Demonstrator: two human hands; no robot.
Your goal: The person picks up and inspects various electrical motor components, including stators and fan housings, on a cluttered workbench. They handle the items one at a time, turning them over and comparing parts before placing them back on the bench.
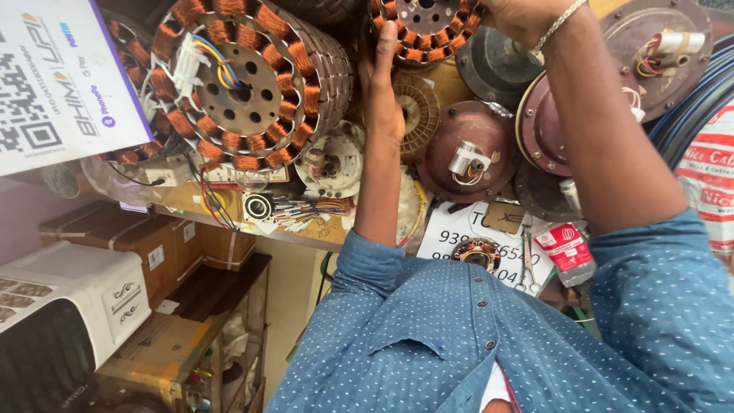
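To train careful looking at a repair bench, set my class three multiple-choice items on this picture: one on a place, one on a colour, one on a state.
1. Where do the scissors lie?
A. On the white paper, beside the red-labelled bottle
B. On the cardboard boxes
C. Inside the large stator

2. What colour are the windings of the large stator?
A. Silver
B. Copper-orange
C. Green

3. How is the left hand?
A. Closed round the scissors
B. Hanging free of everything
C. Fingers stretched flat against the side of the small stator

Answers: 1 A, the scissors rest on the paper next to the bottle. 2 B, the coils round its rim are copper-orange. 3 C, the palm and straight fingers press on its edge.
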